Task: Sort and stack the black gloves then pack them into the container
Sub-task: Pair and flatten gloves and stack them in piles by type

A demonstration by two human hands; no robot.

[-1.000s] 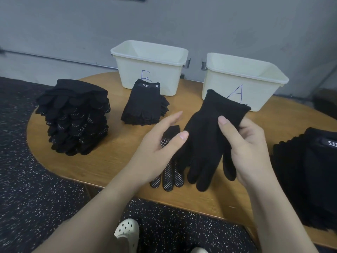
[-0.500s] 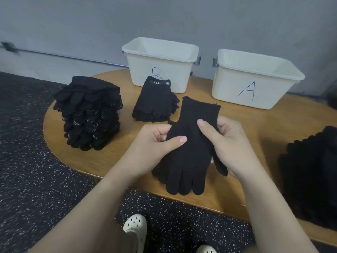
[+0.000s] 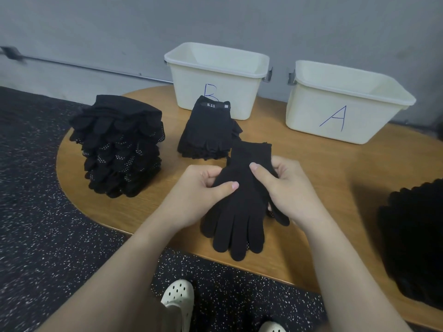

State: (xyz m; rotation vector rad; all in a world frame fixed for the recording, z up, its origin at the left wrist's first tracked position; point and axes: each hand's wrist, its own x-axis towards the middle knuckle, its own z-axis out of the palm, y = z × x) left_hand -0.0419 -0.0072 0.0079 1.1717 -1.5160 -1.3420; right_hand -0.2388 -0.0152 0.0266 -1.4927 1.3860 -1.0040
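Two hands, left hand and right hand, pinch soft knit black glove.

- The left hand, open and apart from the glove a second ago, now pinches its left edge.
- The glove, earlier held up by the right hand alone, now covers the dotted glove that lay beneath.

A rounded wooden table stands against a plain grey wall. A thin metal rail runs along the wall. The floor is dark with white speckles.
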